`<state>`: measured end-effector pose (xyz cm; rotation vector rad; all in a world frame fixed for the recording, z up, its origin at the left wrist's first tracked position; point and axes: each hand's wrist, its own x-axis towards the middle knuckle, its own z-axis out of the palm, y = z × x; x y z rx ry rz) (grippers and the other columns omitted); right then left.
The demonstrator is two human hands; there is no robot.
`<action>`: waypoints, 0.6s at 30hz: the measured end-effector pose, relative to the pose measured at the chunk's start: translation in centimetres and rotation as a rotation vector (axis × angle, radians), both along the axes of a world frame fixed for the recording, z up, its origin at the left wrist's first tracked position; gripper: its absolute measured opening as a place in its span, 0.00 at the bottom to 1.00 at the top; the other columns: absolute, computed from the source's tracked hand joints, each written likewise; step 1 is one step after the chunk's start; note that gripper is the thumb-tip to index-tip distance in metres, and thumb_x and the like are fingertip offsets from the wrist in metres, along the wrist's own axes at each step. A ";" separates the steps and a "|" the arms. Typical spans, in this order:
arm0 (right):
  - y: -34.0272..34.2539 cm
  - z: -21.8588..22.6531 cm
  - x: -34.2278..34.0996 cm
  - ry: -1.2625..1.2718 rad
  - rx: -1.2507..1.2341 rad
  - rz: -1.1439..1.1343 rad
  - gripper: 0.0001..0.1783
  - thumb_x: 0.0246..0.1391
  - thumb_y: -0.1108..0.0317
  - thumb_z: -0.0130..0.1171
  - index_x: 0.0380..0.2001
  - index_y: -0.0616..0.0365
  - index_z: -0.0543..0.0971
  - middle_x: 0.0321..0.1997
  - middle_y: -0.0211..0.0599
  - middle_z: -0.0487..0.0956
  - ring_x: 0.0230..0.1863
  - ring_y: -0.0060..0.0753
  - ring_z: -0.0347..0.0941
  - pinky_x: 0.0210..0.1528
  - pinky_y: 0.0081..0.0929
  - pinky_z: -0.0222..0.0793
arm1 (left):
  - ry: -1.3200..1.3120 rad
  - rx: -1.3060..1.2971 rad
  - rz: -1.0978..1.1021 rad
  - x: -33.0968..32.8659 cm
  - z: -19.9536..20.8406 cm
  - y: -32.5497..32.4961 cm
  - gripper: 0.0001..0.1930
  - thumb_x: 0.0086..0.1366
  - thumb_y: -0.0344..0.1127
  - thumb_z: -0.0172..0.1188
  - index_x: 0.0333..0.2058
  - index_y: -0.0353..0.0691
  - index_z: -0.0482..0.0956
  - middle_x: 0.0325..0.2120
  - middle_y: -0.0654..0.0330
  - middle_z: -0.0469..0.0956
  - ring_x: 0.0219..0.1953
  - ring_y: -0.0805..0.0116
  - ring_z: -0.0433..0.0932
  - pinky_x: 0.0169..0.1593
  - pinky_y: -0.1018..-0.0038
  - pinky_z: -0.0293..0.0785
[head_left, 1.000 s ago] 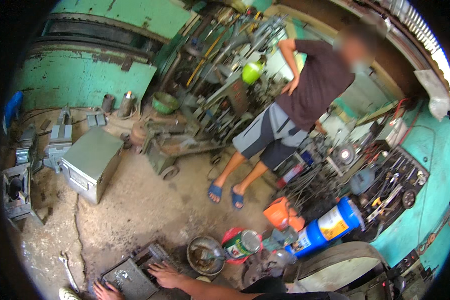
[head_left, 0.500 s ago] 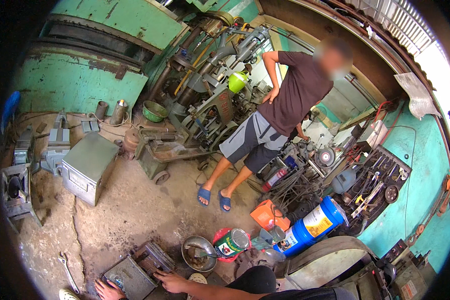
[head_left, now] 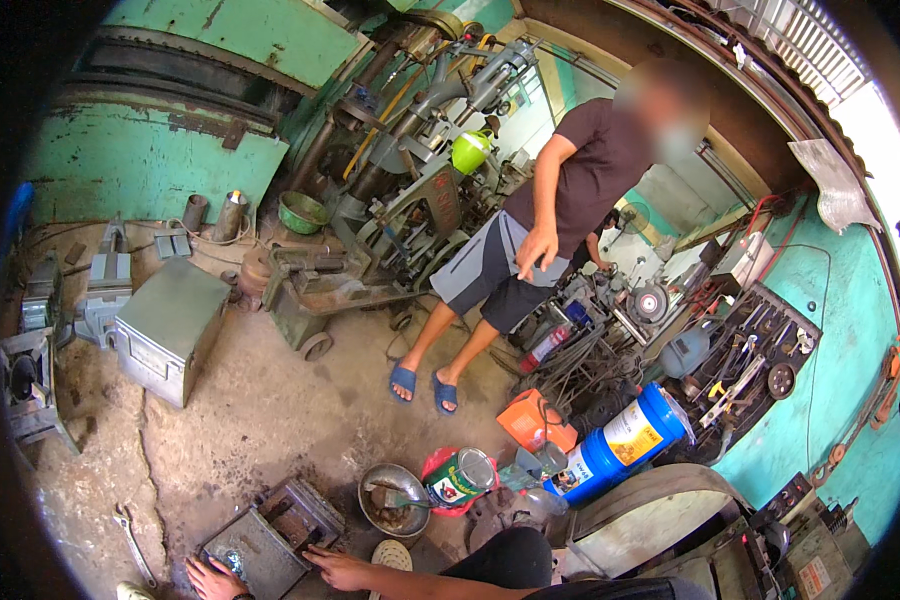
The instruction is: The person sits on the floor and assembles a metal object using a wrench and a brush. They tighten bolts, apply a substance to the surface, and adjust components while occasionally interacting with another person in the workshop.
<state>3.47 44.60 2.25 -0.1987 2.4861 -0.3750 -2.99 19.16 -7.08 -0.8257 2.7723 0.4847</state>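
Observation:
On the floor at the bottom lies a heavy, dark metal casing (head_left: 255, 555) with a flat, worn top and a box-like open recess on its far right side. My left hand (head_left: 216, 578) rests against its near left edge, fingers spread. At the right edge my right hand (head_left: 340, 570) touches the metal with its index finger stretched out; the other fingers are partly hidden. A metal bowl (head_left: 378, 515) holding brownish matter and a brush-like tool stands just beyond my right hand. Beside it is a green can (head_left: 460, 480) on a red basin.
A wrench (head_left: 133, 545) lies left of the casing. A person (head_left: 585, 190) in blue slippers stands ahead. A grey metal box (head_left: 170, 330), blue buckets (head_left: 620, 445), an orange container (head_left: 537, 420) and machines surround the floor. Tools hang at the right wall.
The other person's arm has come off the hip and now hangs forward, hand low in front. My view has shifted slightly; both my hands stay at the casing.

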 end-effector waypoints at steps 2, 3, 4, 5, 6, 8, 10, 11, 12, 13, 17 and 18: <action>-0.2 0.8 0.7 -0.055 -0.014 -0.030 0.37 0.64 0.66 0.49 0.74 0.54 0.50 0.78 0.53 0.48 0.75 0.56 0.53 0.72 0.48 0.56 | -0.031 -0.002 -0.011 -0.2 0.7 -0.3 0.27 0.76 0.50 0.41 0.69 0.47 0.61 0.70 0.59 0.61 0.70 0.61 0.61 0.66 0.60 0.64; -0.3 1.2 0.8 -0.095 -0.009 -0.040 0.38 0.65 0.66 0.49 0.74 0.53 0.49 0.79 0.51 0.48 0.76 0.54 0.51 0.73 0.47 0.53 | -0.034 -0.005 -0.011 -0.2 0.6 -0.4 0.27 0.76 0.50 0.40 0.69 0.47 0.61 0.70 0.60 0.61 0.70 0.61 0.60 0.67 0.60 0.63; -0.4 1.5 1.0 -0.135 -0.004 -0.052 0.38 0.65 0.66 0.48 0.75 0.52 0.49 0.79 0.50 0.47 0.77 0.53 0.50 0.75 0.47 0.50 | -0.034 -0.008 -0.012 -0.2 0.5 -0.4 0.27 0.76 0.51 0.40 0.69 0.46 0.61 0.70 0.61 0.60 0.70 0.62 0.60 0.67 0.60 0.63; -0.4 1.3 1.2 -0.144 -0.004 -0.048 0.38 0.65 0.66 0.48 0.75 0.52 0.48 0.79 0.50 0.47 0.77 0.53 0.50 0.74 0.47 0.51 | -0.034 -0.010 -0.013 -0.2 0.3 -0.4 0.28 0.77 0.51 0.39 0.69 0.46 0.61 0.70 0.61 0.60 0.70 0.62 0.59 0.67 0.60 0.63; -0.4 1.2 1.4 -0.154 -0.005 -0.043 0.38 0.65 0.65 0.48 0.75 0.52 0.48 0.79 0.51 0.47 0.77 0.53 0.50 0.74 0.47 0.51 | -0.034 -0.013 -0.013 -0.1 0.2 -0.5 0.28 0.77 0.51 0.39 0.69 0.45 0.61 0.71 0.62 0.59 0.71 0.62 0.59 0.68 0.60 0.62; -0.3 1.0 1.7 -0.149 0.013 -0.015 0.38 0.65 0.65 0.48 0.75 0.52 0.48 0.79 0.52 0.47 0.76 0.54 0.51 0.73 0.48 0.53 | -0.031 -0.016 -0.015 -0.2 0.0 -0.3 0.28 0.77 0.51 0.39 0.69 0.46 0.61 0.70 0.62 0.60 0.71 0.62 0.59 0.68 0.60 0.62; -0.3 0.7 2.0 -0.122 0.042 0.040 0.38 0.65 0.65 0.47 0.75 0.52 0.48 0.79 0.52 0.48 0.75 0.55 0.53 0.72 0.49 0.55 | -0.014 -0.020 -0.016 -0.1 -0.2 -0.3 0.27 0.76 0.51 0.40 0.69 0.46 0.61 0.70 0.62 0.60 0.71 0.62 0.59 0.67 0.59 0.62; -0.2 0.1 2.1 -0.121 0.026 0.050 0.38 0.65 0.65 0.47 0.75 0.53 0.48 0.78 0.53 0.48 0.75 0.55 0.54 0.72 0.49 0.55 | 0.002 -0.022 -0.017 0.0 -0.3 -0.4 0.27 0.76 0.50 0.40 0.68 0.46 0.61 0.70 0.62 0.60 0.71 0.62 0.59 0.67 0.59 0.63; -0.3 -0.3 2.0 -0.120 0.010 0.059 0.38 0.65 0.66 0.47 0.75 0.53 0.48 0.78 0.54 0.48 0.74 0.56 0.55 0.72 0.49 0.56 | 0.017 -0.023 -0.017 0.1 -0.4 -0.5 0.27 0.76 0.50 0.40 0.68 0.46 0.61 0.70 0.61 0.60 0.70 0.61 0.59 0.67 0.59 0.63; 0.0 -1.2 2.2 -0.113 -0.004 0.050 0.38 0.65 0.66 0.47 0.75 0.53 0.48 0.78 0.54 0.47 0.74 0.57 0.56 0.71 0.48 0.57 | 0.015 -0.025 -0.022 0.1 -0.5 -0.3 0.27 0.76 0.50 0.41 0.68 0.46 0.62 0.70 0.61 0.60 0.70 0.61 0.60 0.66 0.59 0.63; -0.1 -2.7 2.4 -0.070 -0.066 0.001 0.38 0.64 0.68 0.47 0.74 0.54 0.48 0.78 0.55 0.47 0.72 0.59 0.58 0.71 0.46 0.58 | 0.030 -0.034 -0.019 0.0 -0.8 0.0 0.26 0.76 0.50 0.42 0.68 0.47 0.63 0.69 0.61 0.62 0.69 0.62 0.61 0.65 0.59 0.65; -0.2 -2.8 2.4 -0.082 -0.095 -0.010 0.38 0.64 0.68 0.48 0.74 0.54 0.49 0.78 0.55 0.47 0.72 0.59 0.58 0.71 0.45 0.59 | 0.036 -0.039 -0.015 0.0 -0.9 -0.1 0.26 0.76 0.50 0.42 0.68 0.48 0.63 0.69 0.61 0.62 0.69 0.62 0.61 0.65 0.59 0.65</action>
